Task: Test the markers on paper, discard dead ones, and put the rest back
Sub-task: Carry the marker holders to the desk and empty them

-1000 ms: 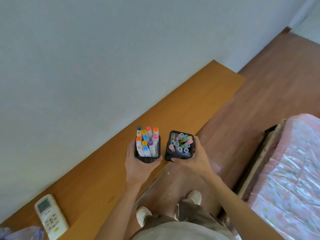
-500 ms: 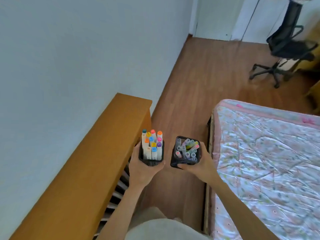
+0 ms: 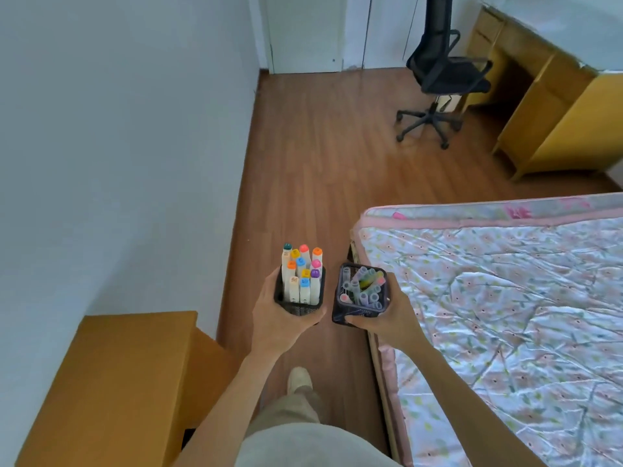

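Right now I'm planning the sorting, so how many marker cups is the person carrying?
2: one mesh cup gripped by the left hand, the other cup by the right hand, side by side.

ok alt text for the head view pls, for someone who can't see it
A person's left hand and right hand each hold a black mesh cup of markers over a wooden floor, a floral bed to the right.

wood floor [image 3: 313, 156], office chair [image 3: 441, 72], perhaps shoe [image 3: 299, 379]

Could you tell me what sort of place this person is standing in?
Most likely a bedroom: a bed with a floral cover on the right, a black office chair beside a wooden desk at the far wall.
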